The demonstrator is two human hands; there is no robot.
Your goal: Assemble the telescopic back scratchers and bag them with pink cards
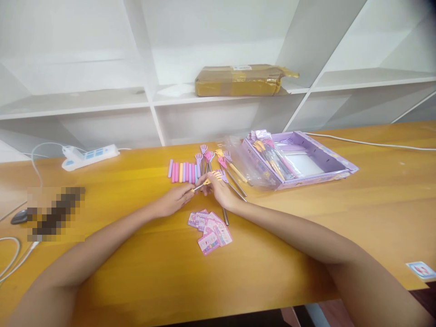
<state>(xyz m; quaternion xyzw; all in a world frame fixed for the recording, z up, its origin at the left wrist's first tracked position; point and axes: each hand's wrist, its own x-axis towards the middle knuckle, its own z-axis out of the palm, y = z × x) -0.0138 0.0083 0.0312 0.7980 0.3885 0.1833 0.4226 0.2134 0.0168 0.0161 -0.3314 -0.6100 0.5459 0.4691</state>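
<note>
Between my two hands is a back scratcher [198, 187] with a yellow claw-shaped head and a thin metal rod. My left hand [175, 199] is closed around its handle end, while my right hand [220, 190] pinches it near the yellow head. Just beyond my hands lie several more back scratchers [235, 175] with purple, pink and yellow heads; some show bare metal rods. To their left, a row of coloured handle sleeves [184, 172] in pink, purple, yellow and blue lies side by side. Small printed cards [214, 229] are spread below my hands.
A purple display box [318, 178] at the right holds wrapped back scratchers, with clear plastic bags [240, 156] beside it. A white power strip [90, 156] and a black mouse [19, 217] are at the left. A taped carton [238, 81] sits on the shelf.
</note>
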